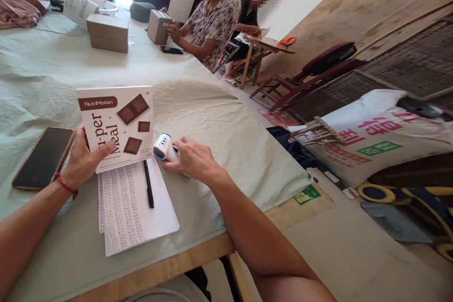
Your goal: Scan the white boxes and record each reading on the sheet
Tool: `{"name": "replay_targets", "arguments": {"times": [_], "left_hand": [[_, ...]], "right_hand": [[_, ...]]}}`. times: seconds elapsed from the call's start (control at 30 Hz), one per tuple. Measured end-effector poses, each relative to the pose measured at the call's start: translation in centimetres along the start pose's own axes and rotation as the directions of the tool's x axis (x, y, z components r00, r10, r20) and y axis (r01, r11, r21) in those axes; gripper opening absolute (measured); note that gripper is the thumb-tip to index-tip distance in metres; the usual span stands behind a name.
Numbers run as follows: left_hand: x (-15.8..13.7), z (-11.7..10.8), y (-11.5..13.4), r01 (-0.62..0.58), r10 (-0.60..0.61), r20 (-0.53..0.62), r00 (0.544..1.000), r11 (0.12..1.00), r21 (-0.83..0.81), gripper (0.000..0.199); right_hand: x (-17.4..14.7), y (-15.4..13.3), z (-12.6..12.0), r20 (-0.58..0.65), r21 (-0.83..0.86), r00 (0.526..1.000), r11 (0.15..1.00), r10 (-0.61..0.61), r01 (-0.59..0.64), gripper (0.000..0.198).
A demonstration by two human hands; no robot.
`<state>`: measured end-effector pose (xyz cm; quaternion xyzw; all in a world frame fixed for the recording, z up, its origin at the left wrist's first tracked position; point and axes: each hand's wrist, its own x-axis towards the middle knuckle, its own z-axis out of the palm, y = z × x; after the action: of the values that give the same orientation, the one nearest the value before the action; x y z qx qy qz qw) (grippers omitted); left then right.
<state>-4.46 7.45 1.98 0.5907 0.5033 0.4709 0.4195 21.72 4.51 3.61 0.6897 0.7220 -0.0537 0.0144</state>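
Note:
My left hand [85, 155], with a red string on its wrist, holds a white NutriMotion box [123, 104] upright, thumb across its front. Brown chocolate pieces are printed on the box. To its right my right hand [193, 158] is closed round a white and blue handheld infrared thermometer [164, 145] resting low over the cloth; its grip is hidden by the fingers. Below the box lie handwritten sheets of paper [141, 222], partly covered by it, with a black pen [148, 186] on top. A smartphone [44, 158] in a brown case lies by my left hand.
A pale cloth [212, 118] covers the table. Across it stand a cardboard box [108, 33] and a grey case [142, 11]. One person [215, 23] handles another carton [158, 27]; others sit farther back. Beyond the table's right edge are a printed sack [382, 137] and a chair [300, 75].

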Motion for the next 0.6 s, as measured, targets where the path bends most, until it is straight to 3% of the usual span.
{"name": "replay_targets", "arguments": {"times": [0.1, 0.27, 0.43, 0.53, 0.6], "left_hand": [[0.0, 0.2, 0.3, 0.005, -0.003, 0.019, 1.000, 0.995, -0.097, 0.069], [0.1, 0.3, 0.4, 0.030, -0.027, 0.015, 1.000, 0.970, -0.243, 0.068], [0.5, -0.3, -0.2, -0.219, 0.202, -0.155, 0.967, 0.970, -0.104, 0.072], [1.1, -0.5, -1.0, -0.247, 0.239, -0.160, 0.958, 0.968, -0.033, 0.081], [1.4, -0.6, -1.5, -0.205, 0.195, -0.126, 0.973, 0.976, -0.071, 0.089]], "right_hand": [[-1.3, -1.4, 0.1, -0.130, 0.064, 0.992, 0.998, -0.006, 0.014, 0.014], [-2.2, -4.0, 2.2, -0.057, 0.250, 0.982, 0.949, -0.182, 0.190, 0.013], [-1.8, -4.5, 3.4, 0.013, 0.194, 0.979, 0.961, -0.204, 0.197, 0.029], [-1.7, -4.4, 3.2, 0.034, 0.146, 0.974, 0.965, -0.225, 0.217, 0.041], [-1.8, -4.3, 3.1, 0.038, 0.115, 0.966, 0.962, -0.254, 0.248, 0.047]]}}
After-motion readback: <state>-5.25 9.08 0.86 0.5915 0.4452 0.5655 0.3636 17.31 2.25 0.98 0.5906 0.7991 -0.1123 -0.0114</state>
